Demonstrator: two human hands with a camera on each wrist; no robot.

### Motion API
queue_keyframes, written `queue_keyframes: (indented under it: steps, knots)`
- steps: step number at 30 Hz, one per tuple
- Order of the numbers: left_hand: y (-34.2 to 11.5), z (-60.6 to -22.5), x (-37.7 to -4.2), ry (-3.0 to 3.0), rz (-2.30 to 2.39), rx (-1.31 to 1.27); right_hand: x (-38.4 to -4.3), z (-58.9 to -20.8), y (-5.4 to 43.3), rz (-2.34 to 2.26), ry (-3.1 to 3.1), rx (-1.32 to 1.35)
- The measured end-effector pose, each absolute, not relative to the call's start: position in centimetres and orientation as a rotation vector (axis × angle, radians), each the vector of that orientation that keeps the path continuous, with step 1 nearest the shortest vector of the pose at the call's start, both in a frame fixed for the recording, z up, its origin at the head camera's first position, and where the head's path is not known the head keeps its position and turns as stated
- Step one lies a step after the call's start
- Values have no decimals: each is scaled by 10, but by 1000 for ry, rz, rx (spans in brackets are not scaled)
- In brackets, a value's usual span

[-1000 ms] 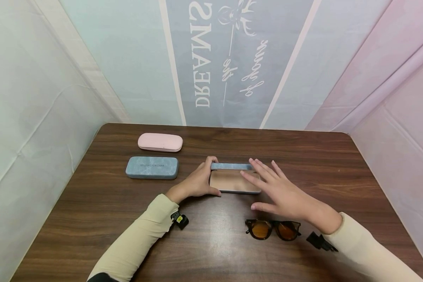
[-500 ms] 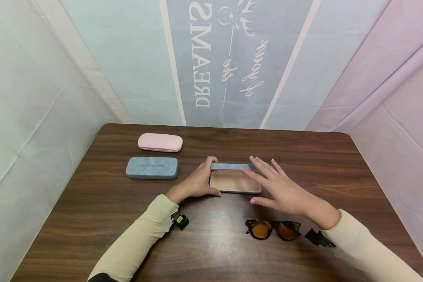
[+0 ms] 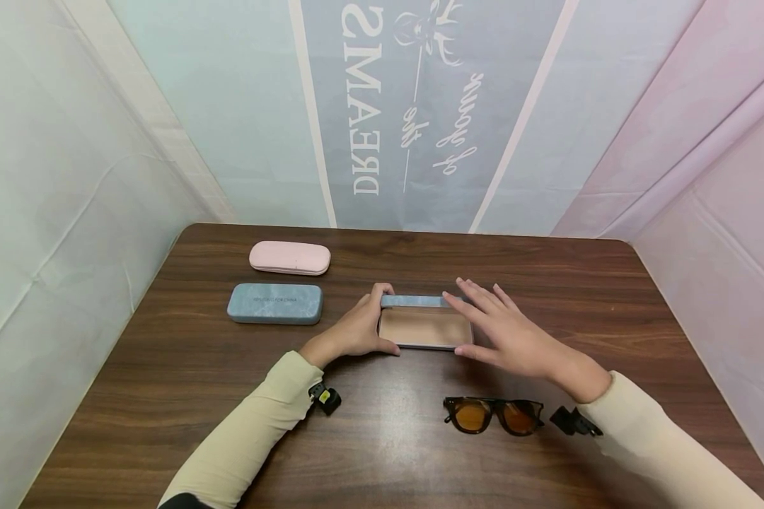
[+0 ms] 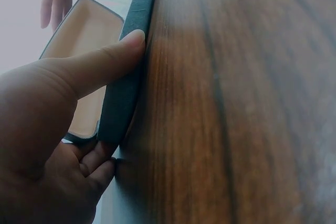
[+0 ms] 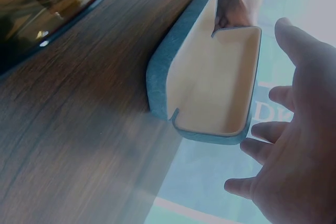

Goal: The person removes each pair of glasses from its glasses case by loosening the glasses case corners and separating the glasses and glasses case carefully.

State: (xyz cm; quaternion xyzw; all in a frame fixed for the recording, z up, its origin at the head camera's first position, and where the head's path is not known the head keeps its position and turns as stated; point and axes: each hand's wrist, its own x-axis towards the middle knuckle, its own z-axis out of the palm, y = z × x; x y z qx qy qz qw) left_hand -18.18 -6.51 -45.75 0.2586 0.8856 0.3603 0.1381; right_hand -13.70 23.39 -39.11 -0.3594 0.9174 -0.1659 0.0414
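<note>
Standing open near mid-tabletop (image 3: 382,466), the blue case (image 3: 425,326) is gripped at nine o'clock by the left hand (image 3: 355,326); the right hand (image 3: 512,341), fingers parted, grasps nothing at three. Bare wood separates the case's near edge from sunglasses (image 3: 473,416) at five. Further out lie a closed case (image 3: 275,304) at nine, a pink case (image 3: 290,257) at ten.

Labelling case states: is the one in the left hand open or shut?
Open: the blue eyeglass case gapes, its beige lining showing in all three views.
</note>
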Motion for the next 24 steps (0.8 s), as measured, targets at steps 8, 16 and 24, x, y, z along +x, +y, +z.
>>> queue_keyframes:
  steps: [8,16,24]
  knots:
    - [-65,-458,-182,2570,1044,758,-141,-394,236,-524,2806,-1010]
    - [-65,-458,-181,2564,1059,755,-146,-400,237,-580,2812,-968]
    - [-66,-458,-181,2554,1063,766,-148,-402,239,-646,2764,-885]
